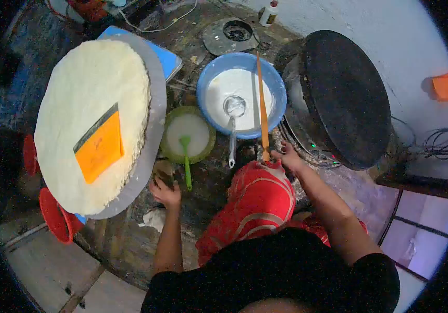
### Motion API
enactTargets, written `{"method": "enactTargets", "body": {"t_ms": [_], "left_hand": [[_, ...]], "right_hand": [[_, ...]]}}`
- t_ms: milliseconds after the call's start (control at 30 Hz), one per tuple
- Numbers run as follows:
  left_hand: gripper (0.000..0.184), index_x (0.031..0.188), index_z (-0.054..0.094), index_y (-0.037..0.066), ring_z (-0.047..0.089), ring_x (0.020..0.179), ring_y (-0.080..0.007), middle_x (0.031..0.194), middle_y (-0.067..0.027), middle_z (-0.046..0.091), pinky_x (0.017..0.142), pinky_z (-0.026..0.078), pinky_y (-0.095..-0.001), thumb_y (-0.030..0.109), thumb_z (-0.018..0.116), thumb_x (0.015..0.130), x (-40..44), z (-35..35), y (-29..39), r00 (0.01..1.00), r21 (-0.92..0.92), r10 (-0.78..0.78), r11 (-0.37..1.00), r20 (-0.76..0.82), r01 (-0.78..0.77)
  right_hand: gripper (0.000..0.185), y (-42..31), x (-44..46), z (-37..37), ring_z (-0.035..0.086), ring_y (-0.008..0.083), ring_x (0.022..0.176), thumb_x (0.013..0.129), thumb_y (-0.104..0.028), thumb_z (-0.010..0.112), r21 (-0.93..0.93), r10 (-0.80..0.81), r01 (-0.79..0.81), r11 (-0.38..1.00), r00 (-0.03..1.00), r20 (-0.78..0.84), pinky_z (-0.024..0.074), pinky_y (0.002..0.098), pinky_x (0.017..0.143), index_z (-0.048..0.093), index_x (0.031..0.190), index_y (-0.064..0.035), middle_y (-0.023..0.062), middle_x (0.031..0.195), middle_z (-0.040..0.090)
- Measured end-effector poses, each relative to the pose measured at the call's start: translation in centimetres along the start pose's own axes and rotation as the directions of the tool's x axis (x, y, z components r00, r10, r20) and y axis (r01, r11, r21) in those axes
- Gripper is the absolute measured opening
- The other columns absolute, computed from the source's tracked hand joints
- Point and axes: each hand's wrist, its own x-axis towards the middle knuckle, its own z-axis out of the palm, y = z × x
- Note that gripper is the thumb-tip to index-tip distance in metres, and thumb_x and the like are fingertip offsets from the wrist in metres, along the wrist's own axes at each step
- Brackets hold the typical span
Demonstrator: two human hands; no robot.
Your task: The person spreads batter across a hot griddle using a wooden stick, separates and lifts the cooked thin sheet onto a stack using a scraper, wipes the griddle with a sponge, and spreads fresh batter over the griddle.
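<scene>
My left hand (166, 193) has its fingers apart and holds nothing I can see. It is below a green bowl (169, 151) of cloudy liquid, with a green brush (187, 169) resting in it. Fingers spread, my right hand (288, 155) is beside the lower end of a long wooden stick (263, 115). That stick lies across a blue basin (203, 88) of white batter, where a metal ladle (232, 133) also rests. To the left is a thick round stack of pale thin sheets (93, 78), with an orange scraper (101, 148) on top.
A large black round griddle (346, 99) stands at the right, close to my right arm. Behind the basin are a metal burner plate (221, 39) and a small white bottle (268, 14). Red stools (54, 216) are under the stack. Cables (437, 143) hang by the wall.
</scene>
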Motion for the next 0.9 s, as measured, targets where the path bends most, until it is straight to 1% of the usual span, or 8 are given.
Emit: {"method": "enactTargets", "body": {"t_ms": [33,167,233,367,467,600,700,900], "left_hand": [[0.074,0.127,0.027,0.004,0.022,0.118,-0.0396,0.126,-0.0231,0.025,0.091,0.023,-0.0550,0.041,0.058,0.070,0.0,-1.1,0.7,0.988,-0.070,0.112,0.990,-0.108,-0.120],[0.070,0.124,0.030,-0.001,0.026,0.114,-0.0406,0.122,-0.0250,0.029,0.092,0.025,-0.0490,0.032,0.060,0.069,-0.3,-2.9,2.7,0.976,-0.141,0.202,0.967,-0.078,-0.211],[0.069,0.123,0.031,-0.001,0.025,0.114,-0.0405,0.123,-0.0250,0.029,0.093,0.024,-0.0485,0.030,0.060,0.069,-0.5,-3.8,4.0,0.981,-0.172,0.192,0.966,-0.026,-0.193],[0.069,0.123,0.030,-0.002,0.024,0.116,-0.0400,0.124,-0.0247,0.028,0.095,0.021,-0.0481,0.023,0.062,0.067,-0.3,-4.9,6.1,0.973,-0.237,0.227,0.948,0.038,-0.212],[0.068,0.124,0.030,0.000,0.022,0.117,-0.0398,0.126,-0.0230,0.027,0.095,0.020,-0.0496,0.019,0.063,0.067,0.0,-5.6,7.8,0.972,-0.239,0.206,0.955,0.110,-0.175],[0.068,0.125,0.030,0.002,0.020,0.119,-0.0394,0.127,-0.0210,0.026,0.094,0.019,-0.0512,0.022,0.062,0.069,-0.1,-3.5,7.9,0.958,-0.278,0.285,0.921,0.009,-0.272],[0.067,0.126,0.029,0.003,0.019,0.120,-0.0391,0.129,-0.0202,0.024,0.094,0.019,-0.0520,0.025,0.060,0.070,-0.4,-3.1,9.0,0.963,-0.228,0.222,0.956,0.153,-0.184],[0.069,0.127,0.027,0.003,0.015,0.122,-0.0386,0.130,-0.0207,0.022,0.093,0.017,-0.0535,0.028,0.059,0.072,-0.5,-1.7,10.0,0.936,-0.244,0.323,0.927,0.139,-0.284]], "right_hand": [[0.081,-0.2,0.7,0.8,0.047,0.0257,0.100,0.071,-0.034,0.067,0.032,0.012,-0.012,0.999,1.000,0.000,0.0381,0.0358,0.084,0.020,0.128,-0.0010,0.0190,0.114,0.044],[0.090,-5.0,-0.2,1.2,0.047,0.0276,0.099,0.067,-0.036,0.070,0.067,0.189,-0.194,0.979,0.979,0.078,0.0414,0.0399,0.079,0.015,0.129,-0.0026,0.0193,0.114,0.044],[0.090,-3.8,1.3,2.3,0.051,0.0273,0.090,0.064,-0.034,0.073,0.355,0.167,-0.223,0.908,0.969,0.181,0.0455,0.0377,0.069,0.017,0.128,-0.0041,0.0192,0.111,0.045],[0.062,-5.2,0.1,2.4,0.055,0.0192,0.070,0.076,-0.015,0.063,0.647,0.167,-0.304,0.700,0.950,0.265,0.0459,0.0277,0.061,0.026,0.124,-0.0040,0.0112,0.091,0.056],[0.031,-4.0,-0.4,1.5,0.056,0.0140,0.070,0.080,-0.007,0.055,0.652,-0.039,-0.090,0.752,0.983,0.181,0.0450,0.0265,0.064,0.042,0.108,-0.0021,0.0072,0.081,0.058],[0.010,-3.8,-2.7,-0.3,0.052,0.0129,0.059,0.083,-0.009,0.050,0.727,-0.040,-0.104,0.678,0.983,0.178,0.0435,0.0265,0.057,0.047,0.091,-0.0051,0.0039,0.070,0.055],[0.009,-2.7,-3.8,-1.6,0.052,0.0116,0.058,0.085,-0.012,0.049,0.738,-0.188,-0.003,0.675,0.966,0.175,0.0428,0.0238,0.052,0.046,0.092,-0.0068,0.0018,0.067,0.053],[0.013,-2.5,-5.9,-2.9,0.046,0.0103,0.047,0.086,-0.019,0.047,0.573,-0.114,0.064,0.817,0.992,0.051,0.0385,0.0236,0.041,0.043,0.089,-0.0073,0.0038,0.063,0.051]]}}
